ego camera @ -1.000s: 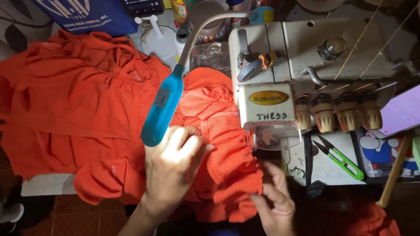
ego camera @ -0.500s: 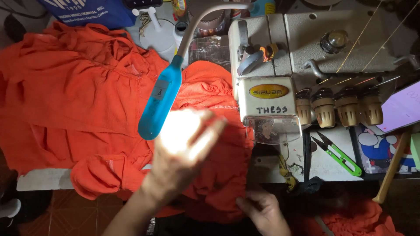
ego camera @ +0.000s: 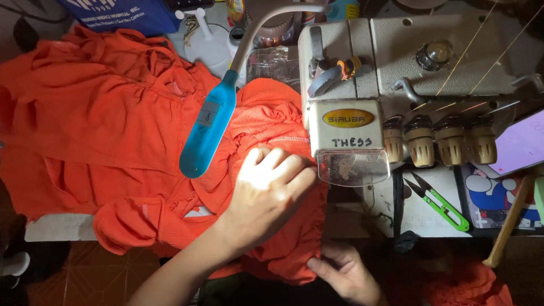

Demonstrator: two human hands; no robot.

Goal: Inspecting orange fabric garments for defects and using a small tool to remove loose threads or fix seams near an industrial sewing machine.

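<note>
At the bottom edge, right hand (ego camera: 345,275) sat low, fingers curled, pinching the lower edge of the orange cloth (ego camera: 113,119) between thumb and fingertips. Left forearm came up from bottom-left, wrist straight. Left hand (ego camera: 266,190) lay palm-down on the cloth, fingers bent and spread slightly, pressing it flat just beside the clear guard of the sewing machine (ego camera: 391,73); pressing, not gripping. Hand lit bright by the blue lamp (ego camera: 205,133), which hung on its grey gooseneck just above and left of the knuckles. Cloth bunched under both hands, rest spread left over the table (ego camera: 54,226). Green snips (ego camera: 439,201) lay right of the machine's front, well apart from both hands. Four thread knobs (ego camera: 436,141) sat behind the snips.
</note>
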